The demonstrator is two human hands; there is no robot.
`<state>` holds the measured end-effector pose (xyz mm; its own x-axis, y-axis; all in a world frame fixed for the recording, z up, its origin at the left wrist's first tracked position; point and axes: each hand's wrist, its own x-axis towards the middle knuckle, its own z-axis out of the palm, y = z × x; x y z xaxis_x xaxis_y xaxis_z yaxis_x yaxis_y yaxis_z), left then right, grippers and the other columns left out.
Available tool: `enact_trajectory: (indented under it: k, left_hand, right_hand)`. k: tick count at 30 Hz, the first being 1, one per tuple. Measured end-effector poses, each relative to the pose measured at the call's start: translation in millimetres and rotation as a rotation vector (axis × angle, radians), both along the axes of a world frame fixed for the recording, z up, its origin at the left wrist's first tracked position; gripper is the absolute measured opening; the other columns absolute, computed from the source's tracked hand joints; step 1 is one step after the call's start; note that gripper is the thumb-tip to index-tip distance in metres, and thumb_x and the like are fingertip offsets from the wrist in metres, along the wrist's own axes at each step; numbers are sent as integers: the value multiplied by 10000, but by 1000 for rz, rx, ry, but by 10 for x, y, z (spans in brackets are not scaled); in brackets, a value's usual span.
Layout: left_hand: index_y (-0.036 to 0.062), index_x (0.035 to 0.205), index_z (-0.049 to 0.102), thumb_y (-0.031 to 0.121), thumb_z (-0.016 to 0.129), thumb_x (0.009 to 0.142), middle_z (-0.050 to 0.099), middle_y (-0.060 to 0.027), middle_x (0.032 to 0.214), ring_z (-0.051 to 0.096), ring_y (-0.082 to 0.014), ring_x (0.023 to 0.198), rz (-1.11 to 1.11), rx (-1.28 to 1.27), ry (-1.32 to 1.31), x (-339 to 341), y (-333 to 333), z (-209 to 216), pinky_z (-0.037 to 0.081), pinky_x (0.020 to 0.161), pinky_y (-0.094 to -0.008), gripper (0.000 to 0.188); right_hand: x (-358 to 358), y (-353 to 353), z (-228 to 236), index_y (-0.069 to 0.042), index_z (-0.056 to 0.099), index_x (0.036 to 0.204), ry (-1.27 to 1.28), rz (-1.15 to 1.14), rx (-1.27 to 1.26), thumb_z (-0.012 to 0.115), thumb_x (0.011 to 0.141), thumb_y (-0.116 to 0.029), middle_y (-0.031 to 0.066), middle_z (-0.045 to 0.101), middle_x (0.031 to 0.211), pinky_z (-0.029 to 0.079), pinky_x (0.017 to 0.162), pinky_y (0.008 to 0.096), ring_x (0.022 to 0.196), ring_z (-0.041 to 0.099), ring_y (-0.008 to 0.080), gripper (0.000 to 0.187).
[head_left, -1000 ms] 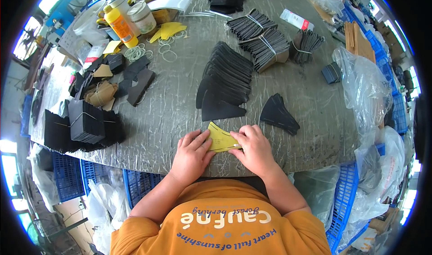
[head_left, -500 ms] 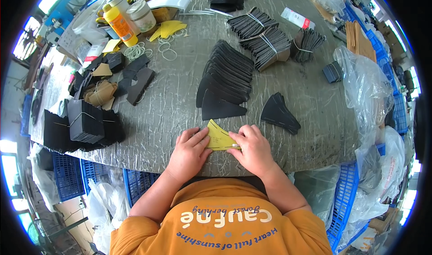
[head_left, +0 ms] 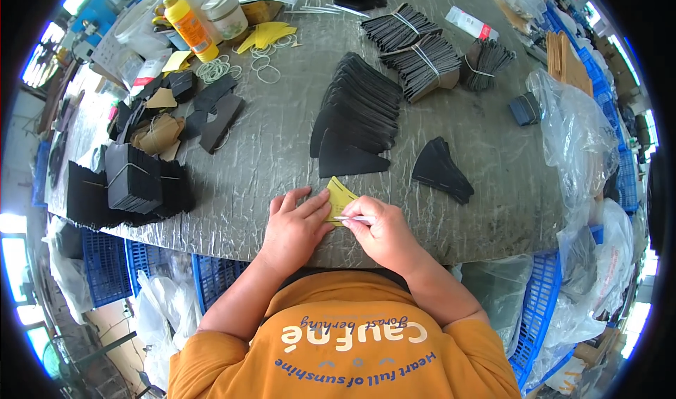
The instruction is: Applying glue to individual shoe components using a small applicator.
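A yellow template (head_left: 341,193) with a curved edge and slots lies on the table close to my body. My left hand (head_left: 294,224) rests flat on its left side, fingers spread. In my right hand (head_left: 386,233) a slim white pen (head_left: 358,219) is pinched, its tip at the template's lower part. My right fingers cover the template's right corner; what lies under it is hidden. Just beyond it, a fanned row of black curved pieces (head_left: 359,110) overlaps. A smaller group of similar black pieces (head_left: 442,170) sits to the right.
Banded black bundles (head_left: 422,65) lie at the far right, with a white-and-red tube (head_left: 470,23) behind. Black stacks (head_left: 132,179) stand at left. A yellow bottle (head_left: 191,29), jar (head_left: 225,15) and rubber bands (head_left: 217,70) are far left. Clear plastic (head_left: 570,131) drapes the right edge.
My right hand has moved slightly left and changed from pressing the template's right corner to holding the pen with its tip at the template. The left hand stays on the template.
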<state>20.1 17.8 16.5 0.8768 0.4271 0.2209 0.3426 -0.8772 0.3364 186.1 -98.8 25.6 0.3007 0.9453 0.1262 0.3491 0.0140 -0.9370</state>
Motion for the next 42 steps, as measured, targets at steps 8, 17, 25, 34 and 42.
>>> enact_trajectory:
  k: [8, 17, 25, 34, 42]
  left_hand:
    - [135, 1120, 707, 215, 780, 728, 631, -11, 1309, 555, -294, 1168, -4, -1, -6, 4, -6, 13, 417, 973, -451, 407]
    - [96, 1109, 682, 190, 782, 723, 625, -13, 1299, 540, -287, 1181, -6, 1, 4, -23, 7, 13, 413, 979, -451, 410]
    - [106, 1069, 694, 191, 784, 719, 634, -8, 1286, 549, -271, 1167, -7, 26, 14, 15, -8, 49, 406, 967, -450, 371]
    - [109, 1059, 699, 200, 787, 718, 638, -4, 1284, 556, -265, 1151, -1, 22, 4, 5, -8, 34, 407, 966, -449, 365]
    - [112, 1072, 699, 193, 787, 715, 637, -4, 1283, 557, -265, 1145, -6, 35, 7, 0, 11, 25, 410, 965, -445, 377]
  right_hand:
    - [-17, 40, -45, -18, 600, 888, -106, 54, 39, 696, 864, -1, 132, 660, 802, 525, 630, 322, 704, 672, 278, 100]
    - [485, -299, 236, -10, 572, 822, -251, -160, -202, 678, 835, -15, 158, 638, 743, 488, 574, 369, 642, 650, 310, 108]
    - [259, 297, 103, -7, 614, 883, -104, -98, 106, 656, 867, -7, 163, 663, 801, 510, 625, 371, 711, 665, 325, 44]
    - [295, 188, 60, -1, 587, 844, -127, -63, 30, 651, 858, -12, 165, 658, 798, 499, 617, 380, 719, 656, 336, 66]
    - [438, -180, 190, -23, 583, 924, -383, -217, -92, 652, 851, -32, 155, 660, 838, 521, 664, 402, 736, 654, 311, 101]
